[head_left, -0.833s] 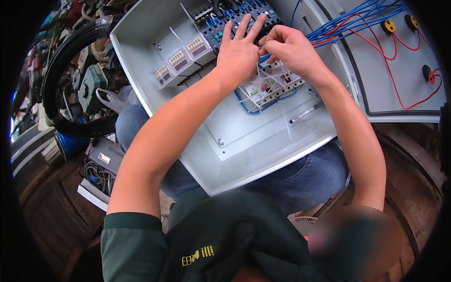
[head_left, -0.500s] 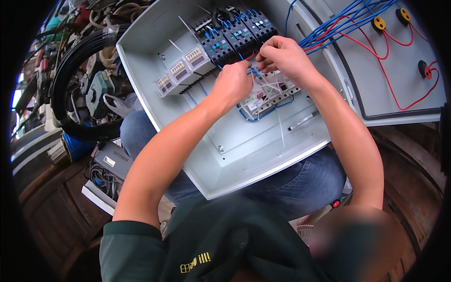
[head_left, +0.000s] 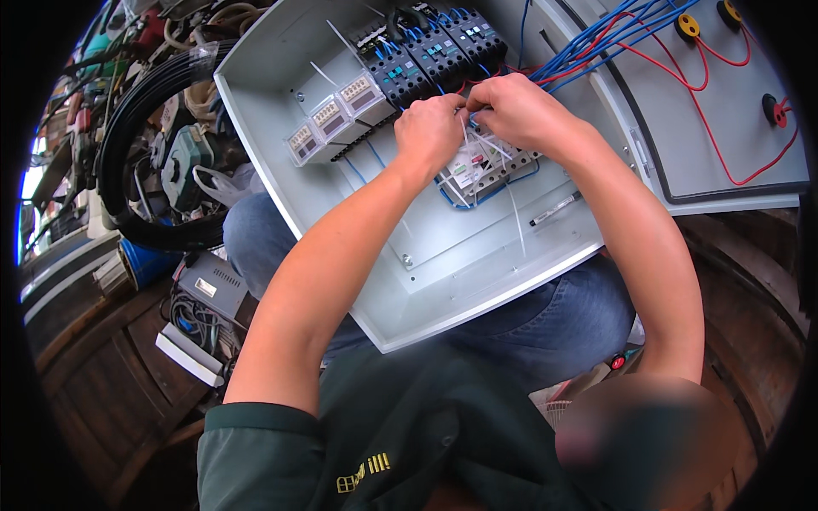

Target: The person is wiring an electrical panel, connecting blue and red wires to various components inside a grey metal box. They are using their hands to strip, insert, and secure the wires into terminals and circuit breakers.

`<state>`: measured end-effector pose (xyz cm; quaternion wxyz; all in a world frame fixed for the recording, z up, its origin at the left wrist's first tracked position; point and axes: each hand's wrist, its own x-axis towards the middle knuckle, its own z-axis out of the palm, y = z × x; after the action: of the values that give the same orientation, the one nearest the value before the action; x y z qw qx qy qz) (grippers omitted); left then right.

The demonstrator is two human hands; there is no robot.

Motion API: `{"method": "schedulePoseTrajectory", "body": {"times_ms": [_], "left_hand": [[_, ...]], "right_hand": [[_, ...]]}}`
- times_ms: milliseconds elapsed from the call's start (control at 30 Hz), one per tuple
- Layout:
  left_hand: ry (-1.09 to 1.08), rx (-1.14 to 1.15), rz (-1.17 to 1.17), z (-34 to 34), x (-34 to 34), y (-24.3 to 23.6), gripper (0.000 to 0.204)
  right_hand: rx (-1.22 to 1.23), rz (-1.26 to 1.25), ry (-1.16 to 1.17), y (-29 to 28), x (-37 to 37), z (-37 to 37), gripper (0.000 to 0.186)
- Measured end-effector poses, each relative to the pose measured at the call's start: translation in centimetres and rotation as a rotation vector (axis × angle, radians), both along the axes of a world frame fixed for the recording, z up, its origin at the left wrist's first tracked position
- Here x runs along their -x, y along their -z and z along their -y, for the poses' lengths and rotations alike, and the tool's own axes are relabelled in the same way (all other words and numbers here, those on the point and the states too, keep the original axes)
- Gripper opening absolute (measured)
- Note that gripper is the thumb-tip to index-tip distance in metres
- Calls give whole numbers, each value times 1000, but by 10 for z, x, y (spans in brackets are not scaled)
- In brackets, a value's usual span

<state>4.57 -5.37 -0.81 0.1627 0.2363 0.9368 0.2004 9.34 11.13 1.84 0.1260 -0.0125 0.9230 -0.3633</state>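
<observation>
My left hand [head_left: 429, 129] and my right hand [head_left: 527, 112] meet fingertip to fingertip inside a grey metal electrical enclosure [head_left: 443, 317]. The left fingers are closed in a pinch, with a thin white cable tie [head_left: 463, 128] running down from them beside blue wires. My right thumb and fingers are pinched together at the same spot; what lies between them is hidden. Just under the hands sits a row of white circuit breakers [head_left: 474, 174], with loose white tie tails across it. Black contactors [head_left: 438, 60] with blue wires stand beyond the hands.
Clear-covered modules [head_left: 327, 119] line the enclosure's left side. A pen [head_left: 554, 210] lies in it at the right. The opened door [head_left: 682, 145] carries red and blue wires. A black cable coil [head_left: 115, 153] and a grey box [head_left: 213, 284] are at the left.
My hands have come together until the fingertips meet over the breakers. My right hand has moved slightly down and left. The enclosure has shifted a little in view.
</observation>
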Motion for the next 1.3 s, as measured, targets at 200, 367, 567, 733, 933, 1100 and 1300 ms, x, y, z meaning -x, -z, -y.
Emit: {"method": "schedulePoseTrajectory", "body": {"times_ms": [200, 367, 567, 733, 933, 1100, 1300], "left_hand": [[21, 39, 10, -2, 2, -2, 23], [34, 58, 42, -6, 6, -3, 25], [-8, 201, 146, -16, 16, -3, 24], [68, 228, 166, -15, 17, -1, 21], [96, 147, 79, -6, 13, 6, 18], [100, 206, 112, -10, 15, 6, 21], [171, 132, 254, -9, 27, -8, 29]], "right_hand": [[-172, -66, 8, -6, 15, 7, 13], [21, -140, 109, 0, 18, 10, 8], [66, -162, 171, -26, 31, 11, 12], [67, -128, 240, -25, 30, 6, 15], [123, -143, 201, -23, 33, 3, 17], [106, -142, 248, -24, 35, 10, 17], [167, -50, 289, -50, 20, -19, 33]]}}
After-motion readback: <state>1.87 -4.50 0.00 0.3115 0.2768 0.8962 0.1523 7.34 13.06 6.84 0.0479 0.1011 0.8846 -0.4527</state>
